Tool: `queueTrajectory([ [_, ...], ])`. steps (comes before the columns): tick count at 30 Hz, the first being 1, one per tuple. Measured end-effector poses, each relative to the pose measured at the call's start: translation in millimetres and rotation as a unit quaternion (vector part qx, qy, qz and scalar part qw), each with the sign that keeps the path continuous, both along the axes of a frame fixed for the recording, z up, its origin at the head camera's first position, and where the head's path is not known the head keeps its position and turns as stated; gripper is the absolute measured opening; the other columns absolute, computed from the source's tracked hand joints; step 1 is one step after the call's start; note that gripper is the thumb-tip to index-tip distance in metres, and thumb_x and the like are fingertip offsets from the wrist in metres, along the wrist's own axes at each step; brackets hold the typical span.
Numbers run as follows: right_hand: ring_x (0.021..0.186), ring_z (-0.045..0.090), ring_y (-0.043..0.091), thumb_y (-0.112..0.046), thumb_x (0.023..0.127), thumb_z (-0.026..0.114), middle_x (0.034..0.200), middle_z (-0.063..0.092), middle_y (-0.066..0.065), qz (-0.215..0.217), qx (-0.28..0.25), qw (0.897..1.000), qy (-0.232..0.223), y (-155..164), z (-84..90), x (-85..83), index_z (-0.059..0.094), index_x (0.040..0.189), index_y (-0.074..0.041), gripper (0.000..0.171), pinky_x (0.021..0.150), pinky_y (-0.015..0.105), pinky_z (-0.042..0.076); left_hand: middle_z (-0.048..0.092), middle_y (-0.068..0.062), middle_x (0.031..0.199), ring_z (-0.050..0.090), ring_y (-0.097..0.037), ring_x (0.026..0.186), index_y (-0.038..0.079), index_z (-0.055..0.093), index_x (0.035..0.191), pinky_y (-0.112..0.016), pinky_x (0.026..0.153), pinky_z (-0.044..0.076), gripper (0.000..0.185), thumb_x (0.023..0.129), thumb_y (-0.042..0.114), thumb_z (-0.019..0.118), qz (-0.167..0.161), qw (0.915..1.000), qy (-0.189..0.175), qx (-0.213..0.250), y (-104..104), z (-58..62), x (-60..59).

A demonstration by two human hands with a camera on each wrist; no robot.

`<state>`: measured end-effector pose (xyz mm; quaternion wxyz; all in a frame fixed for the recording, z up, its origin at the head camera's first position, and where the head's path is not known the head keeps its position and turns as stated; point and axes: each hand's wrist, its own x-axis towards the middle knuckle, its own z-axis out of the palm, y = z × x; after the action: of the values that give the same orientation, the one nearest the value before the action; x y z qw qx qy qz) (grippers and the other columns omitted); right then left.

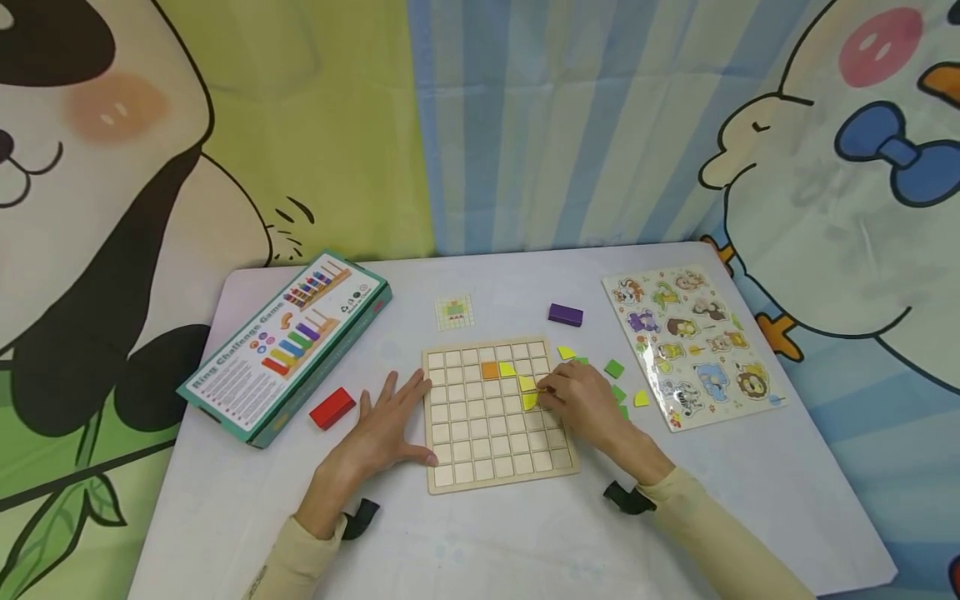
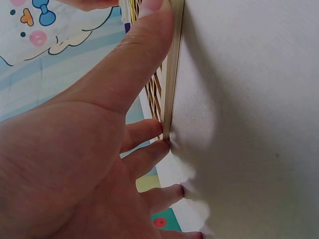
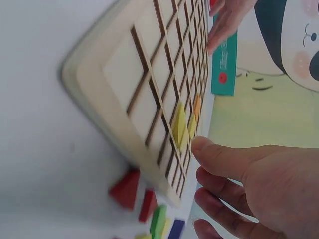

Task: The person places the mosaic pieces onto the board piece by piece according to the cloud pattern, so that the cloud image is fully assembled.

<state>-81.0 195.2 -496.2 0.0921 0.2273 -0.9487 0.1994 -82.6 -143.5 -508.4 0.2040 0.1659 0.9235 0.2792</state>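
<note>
A pale wooden grid board (image 1: 480, 429) lies on the table between the hands. On it sit an orange square piece (image 1: 490, 370) and several yellow pieces (image 1: 507, 369) with a rounded side. My left hand (image 1: 382, 429) rests along the board's left edge, fingers spread, the thumb (image 2: 149, 35) against the rim. Over the board's right part is my right hand (image 1: 585, 400), its fingertips right at the yellow pieces (image 3: 180, 127). In the right wrist view its thumb (image 3: 214, 153) is stretched out and the other fingers are loosely bent, with nothing visible between them.
Loose green (image 1: 614, 368) and yellow pieces (image 1: 641, 398) lie right of the board, with red ones (image 3: 125, 189) beside its edge. Around are a small pattern card (image 1: 455, 312), purple block (image 1: 566, 315), red block (image 1: 332, 408), game box (image 1: 300, 333) and animal sticker sheet (image 1: 690, 350).
</note>
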Motion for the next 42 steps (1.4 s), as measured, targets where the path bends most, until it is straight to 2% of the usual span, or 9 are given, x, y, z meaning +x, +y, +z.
queueTrajectory([
  [8, 0.082, 0.067, 0.027, -0.012, 0.081, 0.085, 0.091, 0.077, 0.009, -0.069, 0.011, 0.997, 0.028, 49, 9.7, -10.2, 0.079, 0.099, -0.004, 0.021, 0.069, 0.04, 0.053, 0.017, -0.008, 0.171, 0.0, -0.046, 0.157, 0.014, 0.031, 0.16, -0.08, 0.113, -0.006, 0.12, 0.063, 0.039, 0.096, -0.001, 1.0, -0.002, -0.005, 0, -0.3, 0.9],
  [12, 0.085, 0.068, 0.031, -0.011, 0.082, 0.084, 0.099, 0.077, 0.014, -0.115, 0.008, 0.993, 0.014, 69, 10.9, -11.6, 0.077, 0.105, -0.002, 0.026, 0.073, 0.044, 0.053, 0.017, -0.008, 0.171, 0.0, -0.046, 0.157, 0.015, 0.031, 0.16, -0.08, 0.113, -0.007, 0.12, 0.063, 0.038, 0.096, 0.002, 1.0, -0.007, -0.003, 0, -1.1, 1.6],
  [17, 0.092, 0.069, 0.036, -0.012, 0.084, 0.083, 0.1, 0.077, 0.016, -0.157, 0.019, 0.987, -0.018, 82, 6.6, -10.5, 0.076, 0.109, -0.001, 0.028, 0.081, 0.052, 0.052, 0.017, -0.008, 0.171, 0.0, -0.046, 0.157, 0.015, 0.032, 0.16, -0.08, 0.113, -0.006, 0.119, 0.062, 0.039, 0.096, 0.003, 1.0, -0.003, -0.003, -1, -2.6, 2.2],
  [26, 0.078, 0.065, 0.029, -0.015, 0.083, 0.084, 0.097, 0.078, 0.015, -0.187, 0.044, 0.98, -0.057, 92, -3.7, -7.3, 0.077, 0.105, -0.002, 0.027, 0.066, 0.039, 0.047, 0.017, -0.007, 0.171, 0.001, -0.046, 0.157, 0.015, 0.032, 0.16, -0.08, 0.113, -0.005, 0.12, 0.062, 0.04, 0.096, -0.002, 1.0, 0.004, -0.003, 0, -2.4, 1.9],
  [33, 0.086, 0.067, 0.036, -0.019, 0.082, 0.085, 0.095, 0.076, 0.018, -0.197, 0.051, 0.978, -0.042, 97, -7.9, -5.1, 0.077, 0.101, 0.0, 0.029, 0.07, 0.047, 0.052, 0.017, -0.008, 0.171, 0.0, -0.046, 0.157, 0.015, 0.031, 0.16, -0.081, 0.112, -0.005, 0.12, 0.063, 0.04, 0.095, -0.004, 1.0, 0.007, -0.004, 0, -0.3, 1.5],
  [42, 0.076, 0.062, 0.03, -0.022, 0.081, 0.086, 0.083, 0.072, 0.014, -0.194, 0.058, 0.979, -0.032, 102, -12.2, -6.6, 0.078, 0.094, 0.001, 0.027, 0.065, 0.041, 0.046, 0.017, -0.009, 0.171, 0.0, -0.047, 0.156, 0.013, 0.03, 0.161, -0.081, 0.112, -0.006, 0.12, 0.063, 0.038, 0.096, -0.003, 1.0, 0.007, 0.004, 0, 0.7, 1.2],
])
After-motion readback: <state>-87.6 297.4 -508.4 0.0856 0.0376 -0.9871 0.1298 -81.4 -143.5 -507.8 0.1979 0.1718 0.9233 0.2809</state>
